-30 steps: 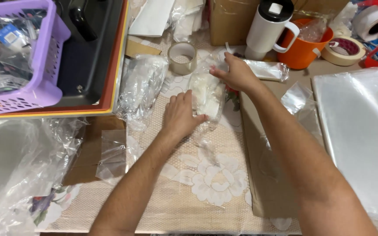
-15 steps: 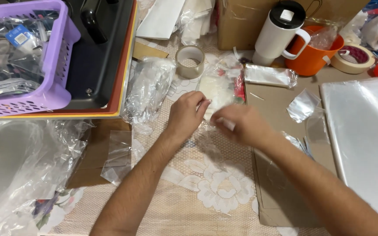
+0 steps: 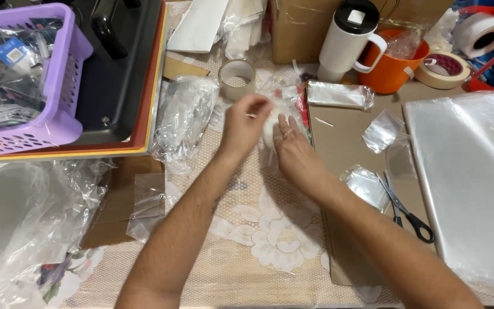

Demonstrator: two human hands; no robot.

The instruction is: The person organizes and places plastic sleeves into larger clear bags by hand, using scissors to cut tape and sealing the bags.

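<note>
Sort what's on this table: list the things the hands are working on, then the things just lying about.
In hand:
left hand and right hand, both on the small white item in clear plastic wrap

Lying about:
roll of clear tape
black-handled scissors
white tumbler with black lid
orange cup
purple plastic basket
stack of clear plastic sheets

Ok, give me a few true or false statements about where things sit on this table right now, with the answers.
1. Both hands, left and right, rest on a small clear plastic packet. True.
2. The black-handled scissors lie to the left of the hands. False: they lie to the right.
3. The purple plastic basket sits at the upper left. True.
4. The white tumbler with a black lid lies on its side. False: it stands upright beside the orange cup.
</note>
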